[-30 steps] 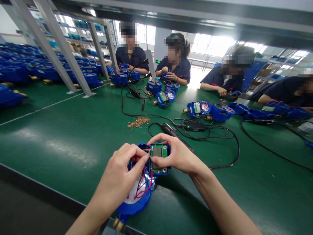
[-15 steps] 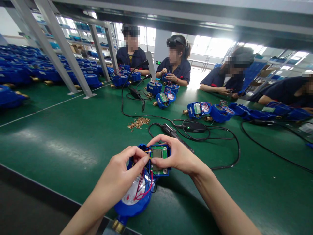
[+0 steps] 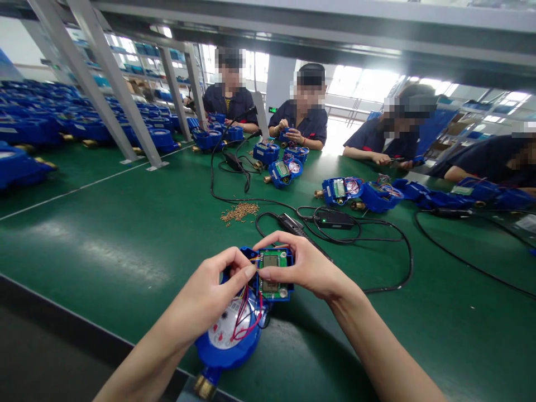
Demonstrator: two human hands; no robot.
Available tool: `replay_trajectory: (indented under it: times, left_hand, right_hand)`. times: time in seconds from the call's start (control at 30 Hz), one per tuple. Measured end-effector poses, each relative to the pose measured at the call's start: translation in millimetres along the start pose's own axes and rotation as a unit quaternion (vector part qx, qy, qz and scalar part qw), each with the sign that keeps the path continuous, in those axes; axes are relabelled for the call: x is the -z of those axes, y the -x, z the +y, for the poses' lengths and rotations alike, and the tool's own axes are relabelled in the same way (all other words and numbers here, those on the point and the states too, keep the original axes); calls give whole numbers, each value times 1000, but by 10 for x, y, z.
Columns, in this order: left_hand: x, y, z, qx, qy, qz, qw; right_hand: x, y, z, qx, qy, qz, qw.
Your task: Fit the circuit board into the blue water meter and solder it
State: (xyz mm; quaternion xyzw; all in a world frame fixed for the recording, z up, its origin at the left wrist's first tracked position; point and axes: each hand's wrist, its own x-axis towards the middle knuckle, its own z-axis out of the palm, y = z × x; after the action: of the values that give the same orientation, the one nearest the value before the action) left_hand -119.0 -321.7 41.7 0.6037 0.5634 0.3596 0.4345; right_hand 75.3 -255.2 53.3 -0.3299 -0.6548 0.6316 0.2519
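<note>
A long green work table (image 3: pixel 125 234) fills the view. Rows of blue water meters (image 3: pixel 42 125) cover its far left part behind slanted metal posts. Four people in dark uniforms sit along the far edge, with open meters (image 3: pixel 281 172) in front of them.

Black cables (image 3: pixel 393 279) loop across the middle, beside a black power adapter (image 3: pixel 335 219) with a green light. A small heap of brass screws (image 3: pixel 240 211) lies left of the cables.

At the near edge lies a blue water meter (image 3: pixel 228 340), dial up, with its brass fitting (image 3: pixel 204 385) pointing toward the person. Tilted open at the meter's far side is the circuit board module (image 3: pixel 271 271), green board facing up.

The right hand (image 3: pixel 310 268) is closed around the module, fingers over its top and thumb on its left edge. The left hand (image 3: pixel 205 301) is pinched, thumb and forefinger closed on the wires (image 3: pixel 243 318) where they meet the board. The red strands loop over the dial.
</note>
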Motion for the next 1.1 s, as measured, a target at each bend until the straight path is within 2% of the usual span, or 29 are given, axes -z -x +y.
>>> replay_trajectory:
  times: [0.17,0.4,0.6,0.9,1.1]
  left_hand:
    - [-33,21,11,-1,-30,22,999]
    - [-65,41,41,-15,-29,36,999]
    - [-71,57,68,-22,-47,31,998]
    - [-105,51,64,-17,-87,34,995]
    - [-76,51,53,-19,-92,5,996]
  right_hand:
    - [14,7,-10,-2,-6,-19,1000]
    - [-28,14,-23,5,18,5,1000]
    - [-36,8,2,42,75,28,996]
    - [-26,14,-22,13,19,13,1000]
    - [-34,14,-24,25,51,24,998]
